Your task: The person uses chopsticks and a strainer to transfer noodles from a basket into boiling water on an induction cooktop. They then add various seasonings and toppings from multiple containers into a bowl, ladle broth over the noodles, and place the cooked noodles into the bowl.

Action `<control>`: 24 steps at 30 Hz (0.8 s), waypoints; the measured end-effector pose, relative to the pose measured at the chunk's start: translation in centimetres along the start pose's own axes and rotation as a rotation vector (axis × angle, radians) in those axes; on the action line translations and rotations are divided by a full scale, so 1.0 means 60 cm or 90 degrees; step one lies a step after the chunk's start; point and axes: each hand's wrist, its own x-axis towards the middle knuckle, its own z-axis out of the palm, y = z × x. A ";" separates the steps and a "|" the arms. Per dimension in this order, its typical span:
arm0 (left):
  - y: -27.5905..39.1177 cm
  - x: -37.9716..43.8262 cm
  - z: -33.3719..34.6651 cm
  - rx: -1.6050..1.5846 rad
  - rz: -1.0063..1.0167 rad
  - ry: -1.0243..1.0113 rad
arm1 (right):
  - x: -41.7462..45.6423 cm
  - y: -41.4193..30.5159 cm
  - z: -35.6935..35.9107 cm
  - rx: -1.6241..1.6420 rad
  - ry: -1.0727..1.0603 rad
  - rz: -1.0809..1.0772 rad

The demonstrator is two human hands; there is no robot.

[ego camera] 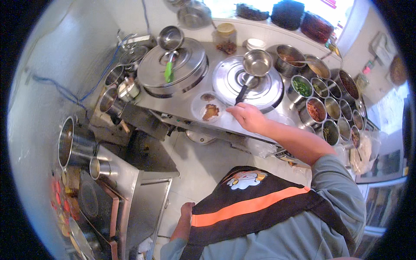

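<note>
My right hand (249, 117) is over the front of the steel counter, fingers curled. Its fingertips are by the right rim of a clear plastic bowl (197, 110) holding brown seasoning (210, 112). Just above the hand is the black handle of a ladle (257, 62) lying on a steel pot lid (224, 76). Whether the fingers touch the handle or pinch anything cannot be made out. Low at my side, my left hand (187, 209) is by the edge of my black apron (224, 203), partly hidden by it.
Several steel pots of chopped greens (301, 87), peanuts (314, 112) and other ingredients crowd the counter's right side. A second lidded pot (191, 70) bears a green-handled ladle (169, 70). Behind it stands a yellow-capped jar (226, 39). A steel stand (143, 182) is at left.
</note>
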 end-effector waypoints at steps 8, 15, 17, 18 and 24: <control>0.009 0.178 -0.053 0.194 0.242 -0.164 | -0.012 -0.003 -0.102 0.755 0.325 0.574; 0.172 0.222 -0.028 0.168 0.087 -0.260 | -0.152 0.031 -0.436 0.524 0.665 0.438; 0.211 0.207 -0.027 0.182 0.112 -0.241 | -0.207 0.065 -0.520 0.396 0.749 0.432; 0.236 0.201 -0.023 0.195 0.142 -0.231 | -0.234 0.084 -0.560 0.316 0.793 0.473; 0.329 0.185 -0.002 0.278 0.207 -0.437 | -0.402 0.293 -0.661 -0.050 0.723 0.647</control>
